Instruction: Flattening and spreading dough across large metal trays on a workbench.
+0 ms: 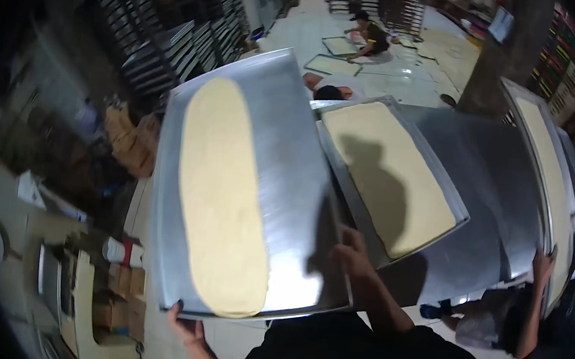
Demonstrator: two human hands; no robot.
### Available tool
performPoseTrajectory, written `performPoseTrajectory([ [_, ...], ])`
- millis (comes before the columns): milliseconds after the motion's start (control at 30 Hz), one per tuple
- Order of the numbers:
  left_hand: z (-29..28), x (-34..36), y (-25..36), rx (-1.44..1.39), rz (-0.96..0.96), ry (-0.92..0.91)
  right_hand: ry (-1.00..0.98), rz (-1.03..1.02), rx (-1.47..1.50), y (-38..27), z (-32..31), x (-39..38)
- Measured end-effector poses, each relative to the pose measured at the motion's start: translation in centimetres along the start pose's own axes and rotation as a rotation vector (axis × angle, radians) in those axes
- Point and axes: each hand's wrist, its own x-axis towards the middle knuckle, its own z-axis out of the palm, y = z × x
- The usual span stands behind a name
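Observation:
I hold a large metal baking tray (289,159), tilted, in front of me. A long oval sheet of pale dough (221,194) lies along its left side, and the right part is bare metal. My left hand (187,324) grips the near left corner, its fingers partly hidden at the rim. On the right edge, my right hand (353,255) is closed around the rim, some fingers hidden behind the tray. Just to the right, a second tray (442,160) rests on the metal table (469,137), nearly covered by a rectangular dough sheet (417,184) with a shadow across it.
At right, a co-worker's hand (544,265) holds another dough-covered tray (521,125) on edge. A person's head (332,93) shows beyond the table. Farther off, a person (373,40) crouches by trays on the floor. Tray racks (207,42) and cardboard boxes (120,295) stand at left.

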Motion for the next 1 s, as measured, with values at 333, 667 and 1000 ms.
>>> performPoseTrajectory([
  [333,-10.1,6.4,5.3,-0.502,-0.379,0.329,-0.216,-0.075,0.180,7.9,14.3,3.5],
  [667,-16.9,14.7,2.1,-0.560,-0.421,0.411,-0.030,0.059,0.071,11.0,22.5,3.4],
  [1000,-16.1,18.6,0.0,-0.370,-0.509,-0.131,0.106,0.055,-0.015,19.8,19.2,4.5],
])
